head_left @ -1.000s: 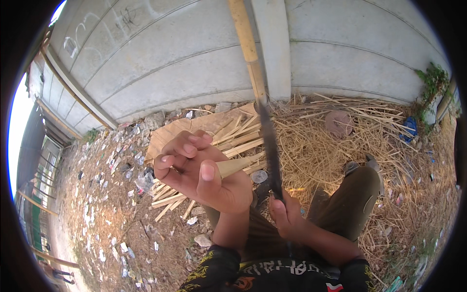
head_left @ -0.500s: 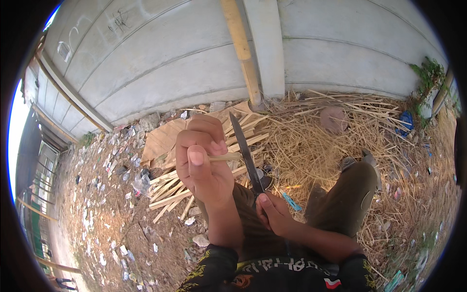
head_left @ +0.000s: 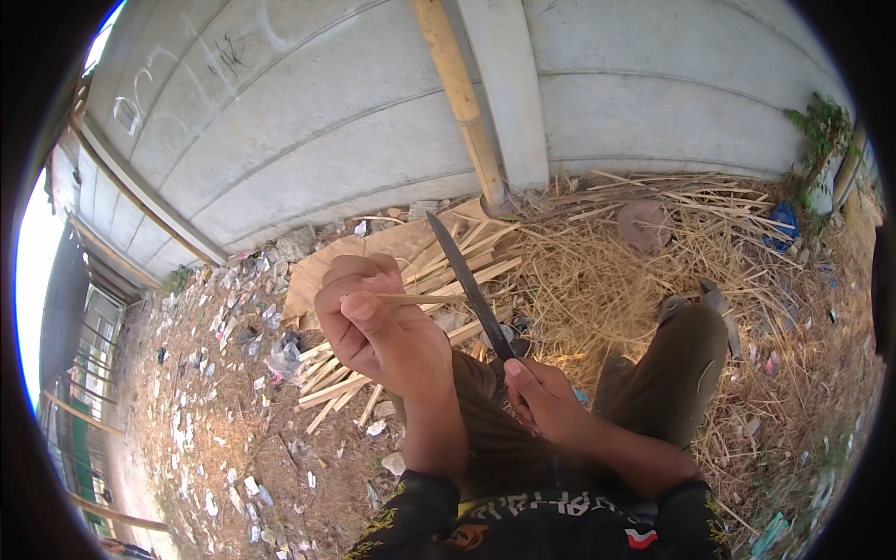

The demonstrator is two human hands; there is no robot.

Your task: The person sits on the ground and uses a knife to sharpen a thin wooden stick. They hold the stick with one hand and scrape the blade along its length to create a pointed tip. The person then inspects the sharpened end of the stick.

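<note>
The left hand (head_left: 378,327) is raised in front of the chest, fingers curled shut around a thin pale stick (head_left: 420,300). The stick pokes out to the right from between thumb and fingers, lying nearly level. The right hand (head_left: 546,401) sits lower and to the right, closed around the handle of a long dark knife (head_left: 467,280). The blade slants up and to the left, its tip pointing toward the wall (head_left: 308,131), and it crosses the free end of the stick, touching or nearly touching it.

Below the hands are the person's knees in brown trousers (head_left: 672,373) and dark sleeves at the lower edge. Behind the left hand lies a heap of split wood strips (head_left: 439,266) on a flat brown board. To the right, straw-like shavings (head_left: 607,271) cover the ground. A thick bamboo pole (head_left: 462,93) leans against the grey concrete wall. To the left, the dirt is strewn with litter (head_left: 233,373).
</note>
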